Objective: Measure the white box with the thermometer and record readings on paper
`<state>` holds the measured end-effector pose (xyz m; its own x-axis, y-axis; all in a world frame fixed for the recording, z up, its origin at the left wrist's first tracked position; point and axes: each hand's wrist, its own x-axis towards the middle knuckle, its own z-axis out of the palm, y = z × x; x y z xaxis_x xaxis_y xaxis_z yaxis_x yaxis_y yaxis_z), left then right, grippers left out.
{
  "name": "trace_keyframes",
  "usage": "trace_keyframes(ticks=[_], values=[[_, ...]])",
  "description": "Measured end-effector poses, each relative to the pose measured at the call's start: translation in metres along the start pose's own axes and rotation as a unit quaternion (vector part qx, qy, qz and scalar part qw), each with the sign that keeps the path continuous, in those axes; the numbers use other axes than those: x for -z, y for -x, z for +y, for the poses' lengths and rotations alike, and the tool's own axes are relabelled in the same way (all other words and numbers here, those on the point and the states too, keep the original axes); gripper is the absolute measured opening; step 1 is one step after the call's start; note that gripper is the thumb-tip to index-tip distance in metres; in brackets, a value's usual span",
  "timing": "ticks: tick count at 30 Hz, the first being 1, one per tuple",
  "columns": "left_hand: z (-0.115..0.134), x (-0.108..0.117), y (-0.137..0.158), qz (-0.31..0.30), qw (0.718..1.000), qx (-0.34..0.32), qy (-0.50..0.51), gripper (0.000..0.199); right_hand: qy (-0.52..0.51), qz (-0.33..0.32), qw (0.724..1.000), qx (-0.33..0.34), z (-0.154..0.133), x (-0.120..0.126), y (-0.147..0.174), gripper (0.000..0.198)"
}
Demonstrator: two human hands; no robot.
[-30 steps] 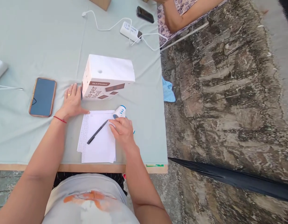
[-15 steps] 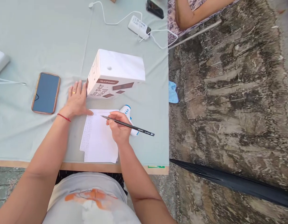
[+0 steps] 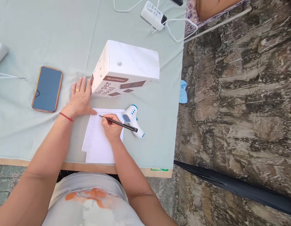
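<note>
Between the fingers of my right hand (image 3: 112, 128) is a black pen (image 3: 122, 123), its tip near the upper left of the white paper sheets (image 3: 103, 144). Small rows of writing run down the sheets' left side. My left hand (image 3: 81, 98) lies flat with fingers spread, its thumb at the top left corner of the paper. Its fingertips are close beside the white and brown box (image 3: 133, 66) marked "Super Meal"; whether they touch it I cannot tell. Just right of my right hand lies a white and blue handheld infrared thermometer (image 3: 133, 121).
A phone (image 3: 47, 89) in a brown case lies left of my left hand. Toward the back right are a white power bank-like device (image 3: 153, 15) and a white cable (image 3: 180, 20). Another person's arm (image 3: 213, 8) shows beyond the right table edge. Pale green cloth (image 3: 53, 37) covers the table.
My right hand with the pen has moved left, uncovering more of the thermometer. The pen tip is now closer to my left thumb. The view has shifted slightly.
</note>
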<state>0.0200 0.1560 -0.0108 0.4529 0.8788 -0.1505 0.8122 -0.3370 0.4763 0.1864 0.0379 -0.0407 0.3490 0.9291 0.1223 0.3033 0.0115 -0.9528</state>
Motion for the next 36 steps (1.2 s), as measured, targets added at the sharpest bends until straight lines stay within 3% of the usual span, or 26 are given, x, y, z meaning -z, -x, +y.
trace_keyframes(ticks=[36], values=[[0.0025, 0.0048, 0.0011, -0.008, 1.0, 0.004, 0.02, 0.153, 0.016, -0.003, 1.0, -0.011, -0.0054, -0.0001, -0.0013, 0.008]])
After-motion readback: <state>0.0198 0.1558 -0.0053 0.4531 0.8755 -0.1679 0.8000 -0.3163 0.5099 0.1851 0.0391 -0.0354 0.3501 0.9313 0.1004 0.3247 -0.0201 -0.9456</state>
